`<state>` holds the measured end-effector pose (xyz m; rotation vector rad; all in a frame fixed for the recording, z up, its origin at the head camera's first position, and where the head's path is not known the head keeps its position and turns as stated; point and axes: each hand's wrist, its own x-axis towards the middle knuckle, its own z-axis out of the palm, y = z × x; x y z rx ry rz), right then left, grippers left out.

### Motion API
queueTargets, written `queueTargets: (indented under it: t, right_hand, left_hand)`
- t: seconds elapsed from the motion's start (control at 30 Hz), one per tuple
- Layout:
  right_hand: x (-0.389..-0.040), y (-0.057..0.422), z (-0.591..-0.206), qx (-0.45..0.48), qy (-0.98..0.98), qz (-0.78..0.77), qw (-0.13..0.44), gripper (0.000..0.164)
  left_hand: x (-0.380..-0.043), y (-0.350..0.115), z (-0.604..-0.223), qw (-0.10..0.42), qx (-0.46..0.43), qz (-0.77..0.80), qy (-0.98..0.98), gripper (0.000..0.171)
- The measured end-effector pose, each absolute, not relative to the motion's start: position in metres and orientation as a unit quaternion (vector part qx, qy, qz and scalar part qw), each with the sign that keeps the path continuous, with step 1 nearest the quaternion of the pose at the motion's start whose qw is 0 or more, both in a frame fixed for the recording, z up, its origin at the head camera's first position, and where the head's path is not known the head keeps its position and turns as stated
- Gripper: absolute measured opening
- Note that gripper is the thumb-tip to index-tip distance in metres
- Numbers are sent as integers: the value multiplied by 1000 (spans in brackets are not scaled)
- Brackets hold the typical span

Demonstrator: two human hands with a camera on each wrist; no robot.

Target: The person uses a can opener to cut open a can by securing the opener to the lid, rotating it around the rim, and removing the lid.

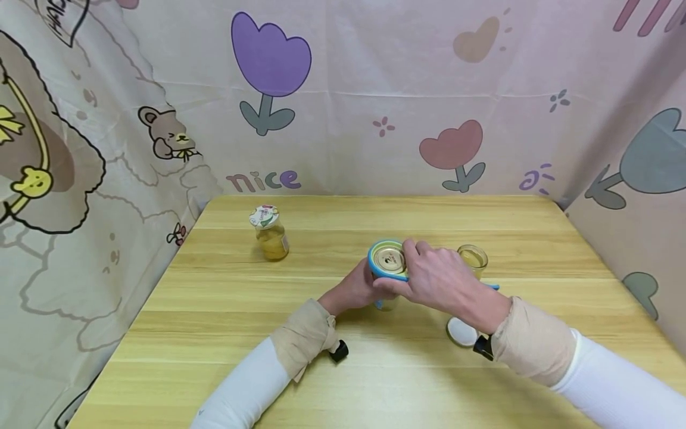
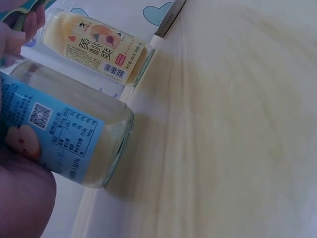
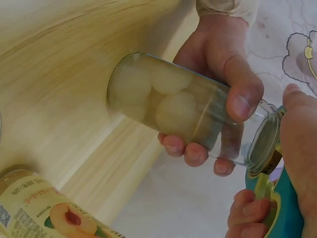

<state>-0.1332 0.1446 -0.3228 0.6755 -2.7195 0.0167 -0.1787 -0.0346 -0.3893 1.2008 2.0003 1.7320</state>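
Note:
My left hand (image 1: 360,289) grips a glass jar (image 3: 168,104) round its body. Pale round fruit in liquid shows through the glass, and a blue label (image 2: 64,134) with an apple picture wraps one side. The jar is tilted, low over the table. On its gold lid (image 1: 388,260) sits a ring-shaped jar opener (image 1: 391,277), blue-green outside and yellow inside. My right hand (image 1: 445,277) grips the opener, fingers curled round its far side and thumb at the near side.
A lidless jar (image 1: 473,256) with a peach label stands behind my right hand. Near my right wrist a white lid (image 1: 462,332) lies on the wooden table (image 1: 407,387). A blue-ended item (image 1: 493,286) shows beyond that wrist. Another jar (image 1: 270,235) with yellow contents stands back left.

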Motion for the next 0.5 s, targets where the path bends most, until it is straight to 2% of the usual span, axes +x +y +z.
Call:
queueTargets:
  t: [0.5]
  right_hand:
    - [-132,150,-323,263,-950,1,167,76]
  left_hand:
    - [-182,-35,-391,152,424,601,661,59]
